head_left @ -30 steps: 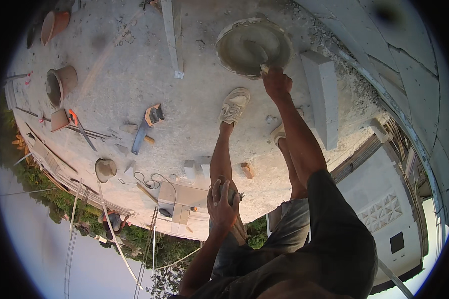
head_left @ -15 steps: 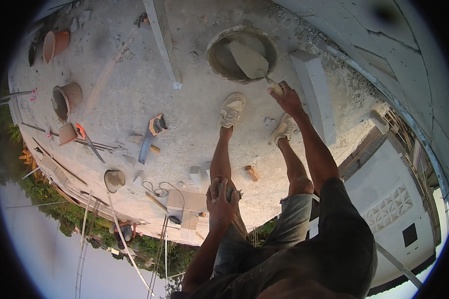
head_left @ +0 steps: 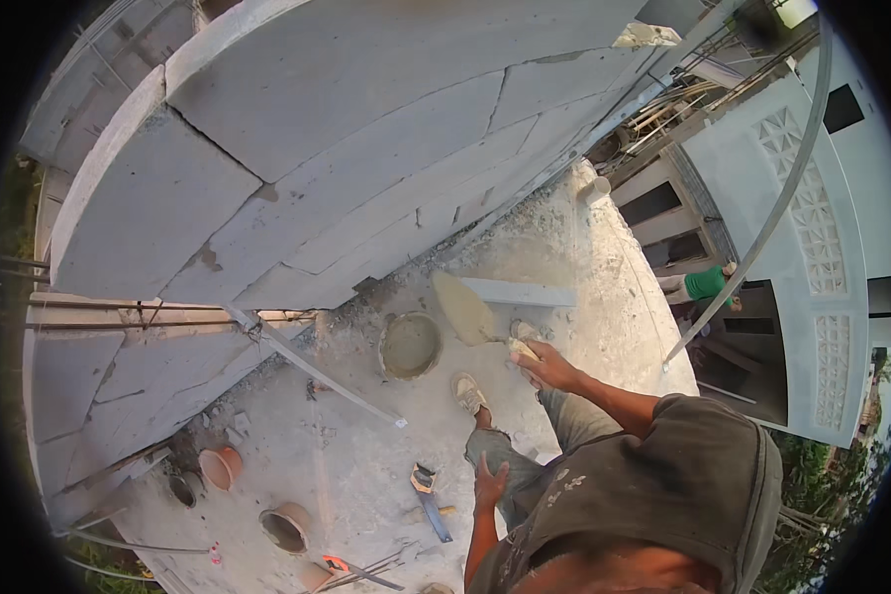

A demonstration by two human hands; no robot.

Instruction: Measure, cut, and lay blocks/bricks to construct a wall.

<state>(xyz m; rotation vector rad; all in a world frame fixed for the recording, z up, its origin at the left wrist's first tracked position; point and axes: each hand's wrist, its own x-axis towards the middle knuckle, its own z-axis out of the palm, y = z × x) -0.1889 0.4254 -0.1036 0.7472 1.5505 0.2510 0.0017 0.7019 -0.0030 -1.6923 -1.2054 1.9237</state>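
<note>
My right hand (head_left: pixel 549 368) is closed round the handle of a trowel (head_left: pixel 465 309). The trowel's broad, pale blade points toward the block wall, to the right of a round tub (head_left: pixel 410 346) holding grey mortar. I cannot tell how much mortar lies on the blade. My left hand (head_left: pixel 490 483) rests on my bent left leg, its fingers apart and holding nothing. Beyond the blade a long pale block (head_left: pixel 521 293) lies on the concrete floor.
A wall of large grey blocks (head_left: pixel 366 188) rises ahead, with a slanted metal bar (head_left: pixel 332 381) leaning from it. Handsaws (head_left: pixel 432 510) and buckets (head_left: pixel 285 528) lie at lower left. A person in green (head_left: pixel 705 284) is far right, by a building.
The trowel has left its place over the tub and moved right of it. My view has tilted up toward the wall, and my left hand stays on my leg.
</note>
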